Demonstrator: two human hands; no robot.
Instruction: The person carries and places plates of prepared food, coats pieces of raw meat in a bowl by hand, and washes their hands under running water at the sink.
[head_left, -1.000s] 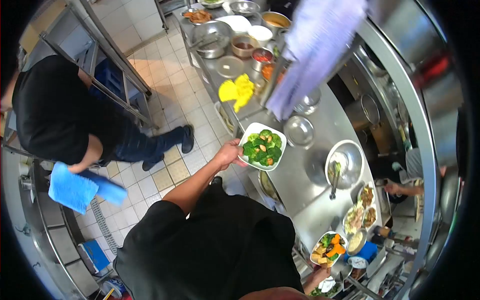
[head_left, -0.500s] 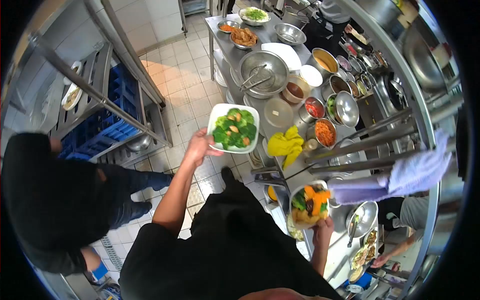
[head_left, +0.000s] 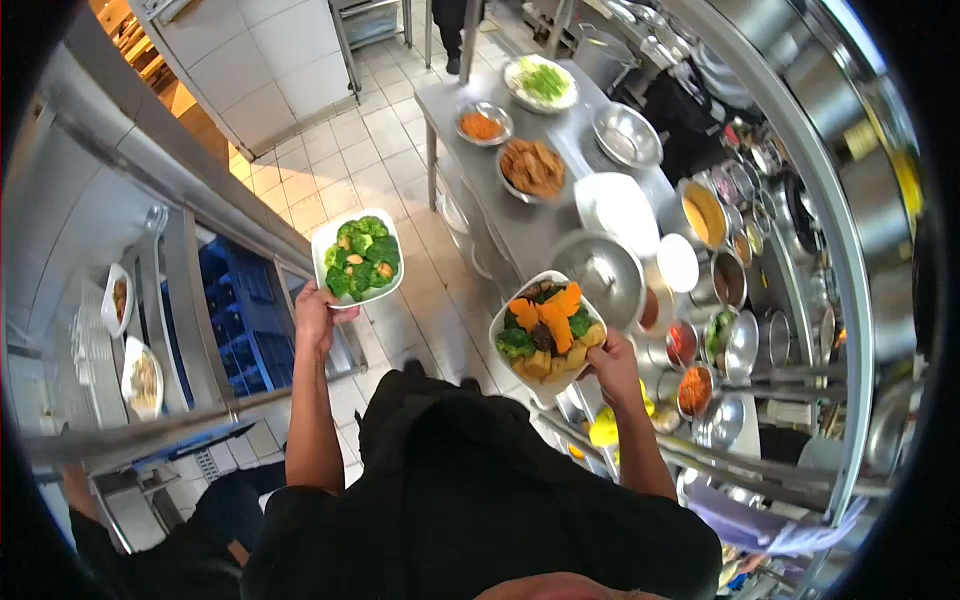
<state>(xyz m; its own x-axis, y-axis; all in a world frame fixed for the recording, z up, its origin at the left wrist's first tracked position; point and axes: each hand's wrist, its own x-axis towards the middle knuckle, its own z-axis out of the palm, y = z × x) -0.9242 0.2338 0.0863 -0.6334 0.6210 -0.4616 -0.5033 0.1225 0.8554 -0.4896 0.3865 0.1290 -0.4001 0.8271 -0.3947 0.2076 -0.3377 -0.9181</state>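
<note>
My left hand (head_left: 318, 314) grips the near edge of a white square dish (head_left: 319, 262), held out over the floor. Broccoli florets (head_left: 378, 250) with a few pale brown pieces fill it. In my right hand (head_left: 612, 365) is a second white square dish (head_left: 503, 368), grasped by its right side. Orange carved slices (head_left: 562, 318), broccoli and yellowish chunks lie in that one. Behind the right dish stands a large steel bowl (head_left: 625, 262) on the counter, partly covered by it. Both dishes look roughly level, and the fingers under them are hidden.
A steel counter (head_left: 455, 120) carries bowls of shredded orange food (head_left: 482, 125), fried pieces (head_left: 532, 168) and chopped greens (head_left: 541, 82). At left, a rack holds oval dishes (head_left: 143, 380) above blue crates (head_left: 235, 310). Another person (head_left: 215, 530) is at lower left. Metal rails (head_left: 720, 470) run along the right.
My body has moved forward along the aisle. The right dish has come up and inward beside the large bowl, while the left dish has shifted left. The other person now appears lower and farther behind.
</note>
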